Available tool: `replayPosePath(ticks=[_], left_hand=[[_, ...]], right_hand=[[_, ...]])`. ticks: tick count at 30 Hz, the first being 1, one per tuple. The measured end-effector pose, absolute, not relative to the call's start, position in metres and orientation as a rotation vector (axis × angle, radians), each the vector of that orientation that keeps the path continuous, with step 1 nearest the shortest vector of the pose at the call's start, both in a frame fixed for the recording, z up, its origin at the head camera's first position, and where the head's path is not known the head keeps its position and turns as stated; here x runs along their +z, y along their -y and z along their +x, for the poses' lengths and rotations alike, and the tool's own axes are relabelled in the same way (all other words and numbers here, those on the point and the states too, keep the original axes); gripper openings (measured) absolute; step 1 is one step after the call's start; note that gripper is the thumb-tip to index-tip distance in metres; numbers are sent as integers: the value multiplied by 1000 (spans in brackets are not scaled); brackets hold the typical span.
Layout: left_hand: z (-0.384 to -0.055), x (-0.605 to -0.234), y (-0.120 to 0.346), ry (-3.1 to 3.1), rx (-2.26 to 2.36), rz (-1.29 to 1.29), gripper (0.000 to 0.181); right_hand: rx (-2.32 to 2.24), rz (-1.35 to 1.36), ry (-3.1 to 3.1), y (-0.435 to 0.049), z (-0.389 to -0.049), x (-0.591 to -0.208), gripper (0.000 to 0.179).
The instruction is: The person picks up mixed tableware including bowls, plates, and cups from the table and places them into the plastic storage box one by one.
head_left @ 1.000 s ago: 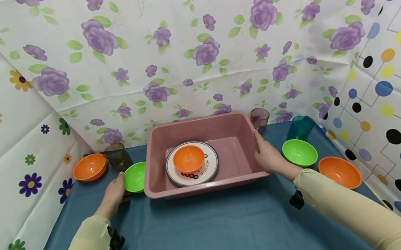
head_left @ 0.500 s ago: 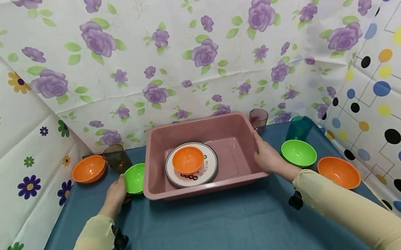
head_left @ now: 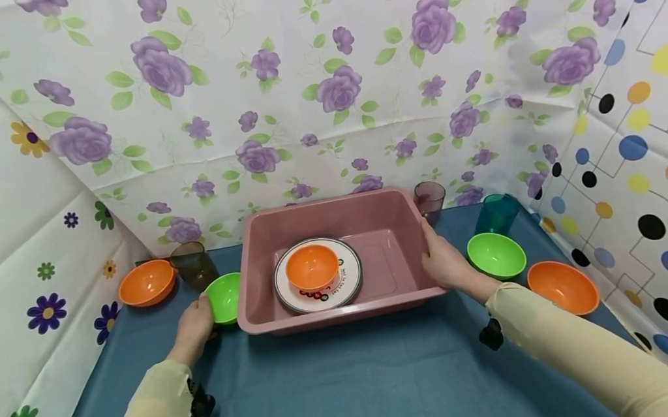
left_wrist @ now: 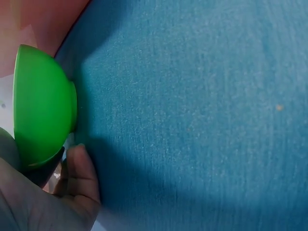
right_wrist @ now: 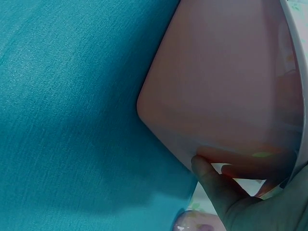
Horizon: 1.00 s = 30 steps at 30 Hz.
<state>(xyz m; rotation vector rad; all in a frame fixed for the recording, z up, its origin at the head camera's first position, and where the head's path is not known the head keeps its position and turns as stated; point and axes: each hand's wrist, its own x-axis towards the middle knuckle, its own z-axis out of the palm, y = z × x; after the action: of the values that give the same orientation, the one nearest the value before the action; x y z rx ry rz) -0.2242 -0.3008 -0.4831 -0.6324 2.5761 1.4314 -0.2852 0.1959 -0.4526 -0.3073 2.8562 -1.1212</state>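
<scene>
In the head view my left hand (head_left: 193, 327) holds a small green bowl (head_left: 222, 300) at its left side, just left of a pink plastic basin (head_left: 342, 314). In the left wrist view the bowl (left_wrist: 41, 106) stands on the blue cloth, with curled fingers (left_wrist: 82, 173) close to its base. My right hand (head_left: 445, 262) rests against the basin's right side, its fingers extended along the outer wall. A white plate (head_left: 348, 276) lies in the basin's left half, with an orange bowl (head_left: 312, 269) on it.
Left of the basin are an orange bowl (head_left: 147, 284) and a dark clear cup (head_left: 194, 265). To the right stand a purplish cup (head_left: 430, 199), a teal cup (head_left: 496, 215), a green bowl (head_left: 496, 256) and an orange bowl (head_left: 563, 287). Patterned sheets enclose the back and sides.
My left hand has moved slightly right, closer around the green bowl. The right hand keeps its place on the basin, and the view has shifted a little.
</scene>
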Motion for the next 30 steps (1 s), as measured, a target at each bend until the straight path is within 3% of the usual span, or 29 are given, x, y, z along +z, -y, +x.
replayPosePath(ticks=[9, 19, 30], left_hand=[[-218, -470, 309, -2431, 1615, -665, 73], [-204, -437, 321, -2406, 1782, -521, 77], [-201, -395, 323, -2265, 2027, -376, 70]], right_hand=[[-1118, -303, -2859, -195, -286, -454, 77], [-1122, -307, -2850, -196, -285, -451, 79], [-1115, -304, -2847, -196, -286, -451, 78]])
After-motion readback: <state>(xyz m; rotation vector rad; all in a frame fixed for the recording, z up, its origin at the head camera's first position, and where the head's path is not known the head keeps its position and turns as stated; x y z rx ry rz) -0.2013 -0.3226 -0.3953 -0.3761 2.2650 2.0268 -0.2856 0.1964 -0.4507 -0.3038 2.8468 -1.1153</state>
